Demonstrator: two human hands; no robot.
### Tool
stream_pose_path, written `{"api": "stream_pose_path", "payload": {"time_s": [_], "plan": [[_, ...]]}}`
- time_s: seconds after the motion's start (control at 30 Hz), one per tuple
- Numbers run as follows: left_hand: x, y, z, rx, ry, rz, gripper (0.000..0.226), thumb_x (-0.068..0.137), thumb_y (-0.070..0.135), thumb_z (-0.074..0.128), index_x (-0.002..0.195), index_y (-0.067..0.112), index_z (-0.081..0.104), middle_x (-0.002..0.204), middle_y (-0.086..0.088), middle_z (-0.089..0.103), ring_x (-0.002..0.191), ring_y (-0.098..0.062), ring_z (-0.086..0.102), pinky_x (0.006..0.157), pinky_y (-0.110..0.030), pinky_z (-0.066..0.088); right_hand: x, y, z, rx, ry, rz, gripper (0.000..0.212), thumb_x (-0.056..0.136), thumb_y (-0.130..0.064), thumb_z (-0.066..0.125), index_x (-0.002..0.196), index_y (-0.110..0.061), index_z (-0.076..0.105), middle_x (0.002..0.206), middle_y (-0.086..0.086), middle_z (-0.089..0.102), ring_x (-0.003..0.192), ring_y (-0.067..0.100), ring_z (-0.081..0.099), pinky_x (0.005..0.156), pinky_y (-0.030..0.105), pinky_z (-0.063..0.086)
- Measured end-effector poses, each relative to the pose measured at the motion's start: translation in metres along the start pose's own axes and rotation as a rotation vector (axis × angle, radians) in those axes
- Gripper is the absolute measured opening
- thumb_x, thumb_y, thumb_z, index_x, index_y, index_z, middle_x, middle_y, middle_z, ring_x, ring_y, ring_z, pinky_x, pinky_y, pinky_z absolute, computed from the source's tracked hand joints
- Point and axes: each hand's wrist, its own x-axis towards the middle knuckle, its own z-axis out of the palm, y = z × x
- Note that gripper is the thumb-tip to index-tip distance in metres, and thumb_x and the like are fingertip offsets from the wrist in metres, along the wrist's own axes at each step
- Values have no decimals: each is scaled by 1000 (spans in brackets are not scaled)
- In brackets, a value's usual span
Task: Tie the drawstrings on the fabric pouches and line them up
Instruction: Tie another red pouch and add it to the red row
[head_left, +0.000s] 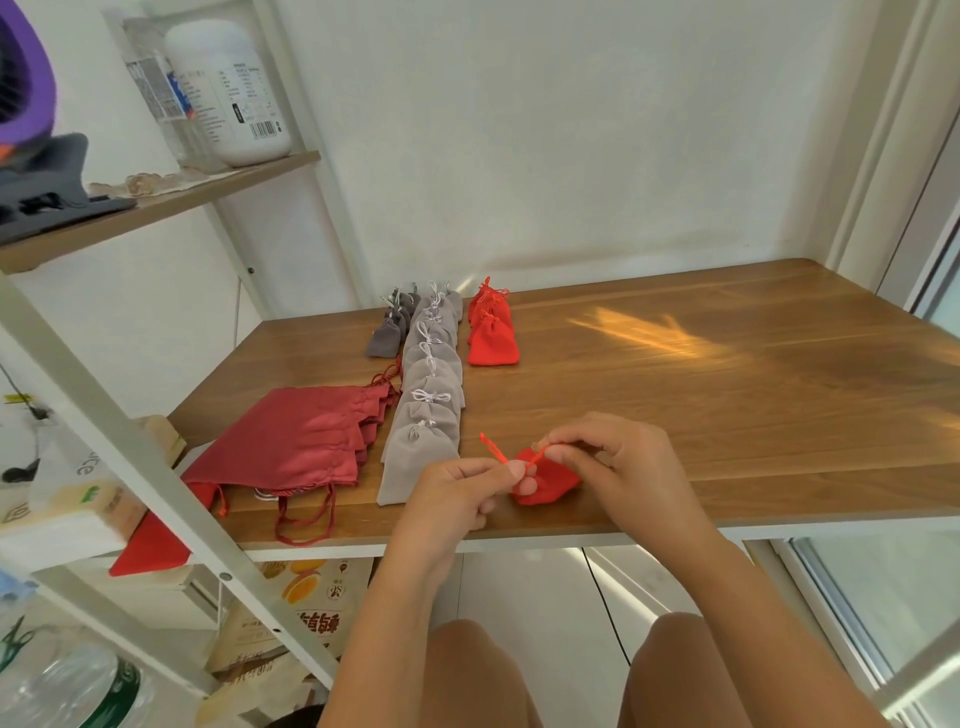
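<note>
A small red pouch (550, 483) lies near the front edge of the wooden table (727, 395). My left hand (457, 493) pinches its red drawstring (493, 449), which sticks up to the left. My right hand (618, 462) pinches the string at the pouch's neck. Behind them a row of several light grey tied pouches (428, 405) runs away from me. Farther back stand a short row of red tied pouches (491, 327) and a few dark grey pouches (389, 325).
A stack of larger dark red drawstring bags (296, 441) lies at the table's left front, cords hanging over the edge. A white shelf frame (130, 457) slants across the left side. A white jar (228, 93) stands on the upper shelf.
</note>
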Motion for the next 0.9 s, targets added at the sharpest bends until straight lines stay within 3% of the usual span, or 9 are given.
{"api": "stream_pose_path", "payload": {"time_s": [0.1, 0.27, 0.47, 0.63, 0.73, 0.9], "plan": [[2, 1, -5, -139, -52, -65, 16, 72, 22, 71, 81, 11, 77, 81, -2, 72, 54, -4, 34, 44, -11, 23, -5, -3, 1, 111, -23, 91, 17, 87, -8, 68, 83, -24, 72, 84, -16, 71, 86, 2, 64, 77, 18, 48], [7, 2, -10, -218, -95, -130, 13, 66, 16, 73, 76, 11, 77, 80, -5, 72, 54, -3, 39, 45, -12, 27, -8, -6, -2, 298, -144, 140, 10, 91, -6, 62, 87, -14, 67, 91, -3, 73, 88, 14, 68, 80, 34, 54], [7, 2, -9, -232, -78, -112, 6, 65, 12, 71, 66, 16, 76, 76, -1, 72, 66, -2, 63, 62, -14, 43, -9, -7, -5, 468, -217, 150, 7, 93, -2, 56, 89, -1, 62, 97, 4, 74, 93, 17, 70, 82, 24, 53], [6, 0, -9, -281, -72, -85, 7, 63, 11, 71, 66, 14, 76, 78, -5, 73, 75, -8, 69, 76, -19, 52, -9, -6, -9, 480, -263, 123, 6, 93, -2, 57, 90, 1, 61, 100, 5, 73, 98, 18, 69, 83, 23, 51], [6, 0, -9, -315, -67, -88, 8, 63, 9, 70, 68, 14, 75, 77, -5, 73, 77, -10, 70, 76, -20, 54, -8, -5, -11, 483, -283, 113, 6, 92, -2, 57, 88, 1, 59, 103, 5, 73, 98, 19, 68, 83, 22, 51], [8, 0, -9, -324, -54, -82, 21, 59, 7, 73, 78, 10, 64, 73, -4, 70, 74, -13, 68, 74, -22, 56, -7, -4, -13, 453, -318, 99, 7, 91, -9, 60, 87, -3, 61, 106, 4, 72, 102, 20, 67, 90, 31, 51]]}}
